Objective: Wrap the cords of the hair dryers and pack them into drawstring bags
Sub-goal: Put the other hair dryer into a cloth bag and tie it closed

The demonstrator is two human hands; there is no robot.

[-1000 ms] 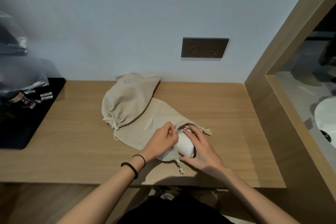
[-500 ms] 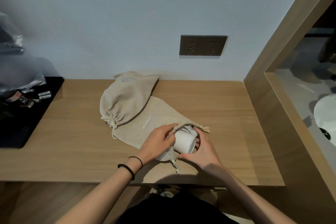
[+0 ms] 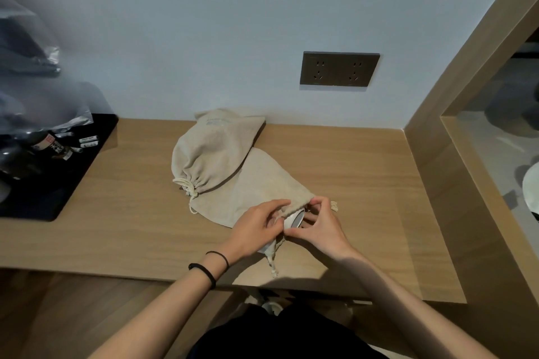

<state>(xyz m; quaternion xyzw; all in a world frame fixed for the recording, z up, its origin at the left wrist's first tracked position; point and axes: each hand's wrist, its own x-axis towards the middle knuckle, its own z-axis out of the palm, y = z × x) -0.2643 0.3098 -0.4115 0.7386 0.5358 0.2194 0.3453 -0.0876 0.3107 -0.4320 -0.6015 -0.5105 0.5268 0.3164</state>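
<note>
Two beige drawstring bags lie on the wooden counter (image 3: 364, 183). The far bag (image 3: 213, 151) is cinched shut and bulging. The near bag (image 3: 256, 183) lies partly under it, its mouth toward me. A white hair dryer (image 3: 294, 217) sticks out of that mouth, only its round end showing. My left hand (image 3: 256, 227) pinches the bag's rim on the left of the dryer. My right hand (image 3: 320, 227) grips the rim and dryer end on the right. One drawstring (image 3: 272, 259) trails toward the counter's front edge.
A black tray (image 3: 49, 183) with bottles and small sachets sits at the left. A dark double socket plate (image 3: 339, 70) is on the wall behind. A wooden frame (image 3: 431, 131) bounds the counter on the right, with a basin area beyond it.
The white dryer has gone deeper into the near bag; less of it shows. Both hands have drawn the bag's rim over it and moved slightly away from me.
</note>
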